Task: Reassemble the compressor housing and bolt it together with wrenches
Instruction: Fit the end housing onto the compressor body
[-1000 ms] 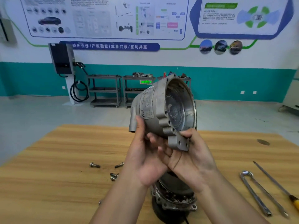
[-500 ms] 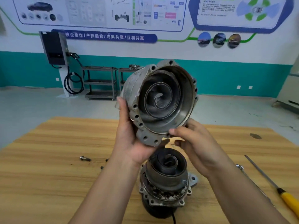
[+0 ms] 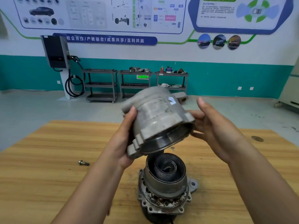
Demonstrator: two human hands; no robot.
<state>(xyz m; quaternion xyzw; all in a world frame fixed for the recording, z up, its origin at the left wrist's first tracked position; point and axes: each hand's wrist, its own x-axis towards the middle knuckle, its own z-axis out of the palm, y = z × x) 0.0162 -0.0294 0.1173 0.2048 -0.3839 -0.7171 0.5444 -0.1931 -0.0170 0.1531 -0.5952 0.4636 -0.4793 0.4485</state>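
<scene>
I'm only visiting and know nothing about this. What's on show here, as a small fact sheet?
Held part: housing shell, tilted, open end facing down
Grip: left hand grips its flanged edge; right hand open beside its right rim, contact unclear
Below: compressor body with spiral scroll, upright on the wooden table
Loose: one bolt on the table, left of the arms
Stage: shell not yet seated on the body

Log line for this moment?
housing cover held tilted over compressor base, unseated | left hand grips cover | right hand open beside it | bolt on table
</scene>
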